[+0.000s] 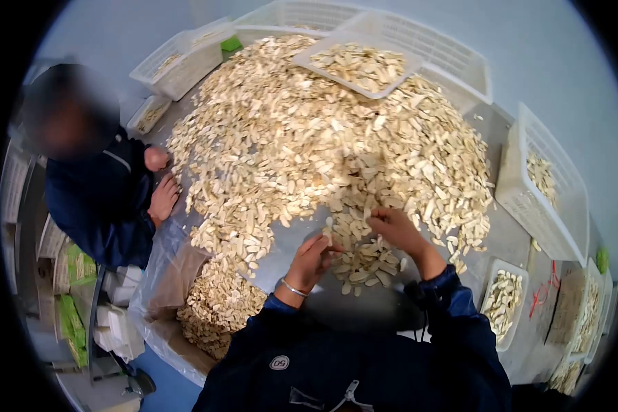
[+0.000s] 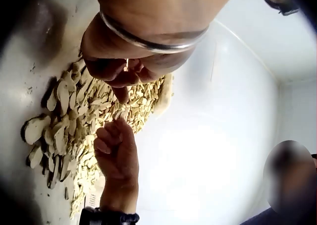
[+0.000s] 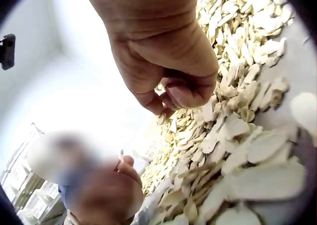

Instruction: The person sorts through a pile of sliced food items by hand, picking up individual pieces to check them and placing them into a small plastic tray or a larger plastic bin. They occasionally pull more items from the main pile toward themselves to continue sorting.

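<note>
Pale, oval dried slices (image 1: 281, 130) with brownish edges lie heaped over a metal table (image 1: 285, 237). My left hand (image 1: 311, 261), with a silver bangle at its wrist, is over the near edge of the heap. Its thumb and fingers pinch a dried slice (image 2: 127, 62), partly hidden by the fingers. To the right, my right hand (image 1: 397, 232) is above the slices with its fingers curled in. At its fingertips (image 3: 157, 108) a small pale dried slice is pinched, mostly hidden. A smaller pile of slices (image 1: 367, 264) lies between and below both hands.
White baskets (image 1: 542, 199) stand around the table's back and right. A shallow tray of slices (image 1: 505, 302) sits right of my arm. At left, a plastic-lined box (image 1: 168, 281) holds more slices. Another person's hand (image 1: 163, 198) rests at the heap's left edge.
</note>
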A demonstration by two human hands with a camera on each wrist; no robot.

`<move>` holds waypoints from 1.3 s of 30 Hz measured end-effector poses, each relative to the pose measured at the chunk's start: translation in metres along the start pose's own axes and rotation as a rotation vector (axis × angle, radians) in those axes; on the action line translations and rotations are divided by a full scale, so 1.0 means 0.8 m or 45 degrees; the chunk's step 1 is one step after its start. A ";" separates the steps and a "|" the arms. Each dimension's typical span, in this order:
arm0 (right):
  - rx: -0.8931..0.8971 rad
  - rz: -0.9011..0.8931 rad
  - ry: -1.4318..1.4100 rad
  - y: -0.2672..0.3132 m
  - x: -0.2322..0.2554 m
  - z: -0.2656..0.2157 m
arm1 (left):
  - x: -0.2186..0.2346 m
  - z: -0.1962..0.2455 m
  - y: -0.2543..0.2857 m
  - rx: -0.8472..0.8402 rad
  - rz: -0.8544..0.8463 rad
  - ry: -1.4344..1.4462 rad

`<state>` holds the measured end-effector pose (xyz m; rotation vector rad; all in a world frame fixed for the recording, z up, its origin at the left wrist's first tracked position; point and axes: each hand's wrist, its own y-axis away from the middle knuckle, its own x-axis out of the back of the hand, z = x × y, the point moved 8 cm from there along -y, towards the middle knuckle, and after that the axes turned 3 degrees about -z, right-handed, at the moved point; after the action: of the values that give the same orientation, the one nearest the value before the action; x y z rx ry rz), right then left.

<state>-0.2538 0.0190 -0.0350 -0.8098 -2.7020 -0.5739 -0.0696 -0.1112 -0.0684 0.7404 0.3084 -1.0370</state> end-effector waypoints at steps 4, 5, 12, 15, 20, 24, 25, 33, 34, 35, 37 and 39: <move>0.009 -0.032 -0.116 0.079 -0.014 0.016 | -0.011 -0.021 0.000 0.017 -0.173 -0.298; 0.076 0.061 -0.210 0.099 -0.015 0.014 | -0.046 -0.009 0.010 -0.013 -0.154 -0.291; 0.210 0.626 0.021 0.213 -0.013 0.029 | -0.137 -0.073 0.021 0.071 -0.502 -0.635; 0.114 0.679 -0.009 0.272 -0.004 0.040 | -0.163 -0.114 0.017 0.084 -0.674 -0.838; 0.154 1.130 0.511 0.433 -0.002 0.120 | -0.190 -0.167 0.018 0.259 -0.858 -0.936; -0.005 1.291 0.683 0.543 -0.010 0.166 | -0.243 -0.148 0.046 -0.507 -1.282 -1.452; 0.029 1.328 0.746 0.554 -0.016 0.166 | -0.252 -0.152 0.045 -0.166 -1.182 -1.348; 0.128 1.649 0.765 0.568 -0.020 0.168 | -0.276 -0.195 0.059 0.513 -0.953 -1.186; 0.135 1.655 0.766 0.568 -0.020 0.167 | -0.287 -0.198 0.063 0.492 -1.031 -1.194; 0.140 1.659 0.766 0.568 -0.020 0.166 | -0.292 -0.200 0.065 0.479 -1.034 -1.219; 0.138 1.652 0.769 0.567 -0.020 0.169 | -0.317 -0.199 0.093 0.452 -1.039 -1.265; 0.126 1.626 0.772 0.565 -0.021 0.172 | -0.325 -0.211 0.100 0.518 -1.094 -1.245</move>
<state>-0.0010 0.4182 -0.0300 -1.6939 -1.2537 -0.2639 -0.1110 0.2012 -0.0122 0.3544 -0.5027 -2.1805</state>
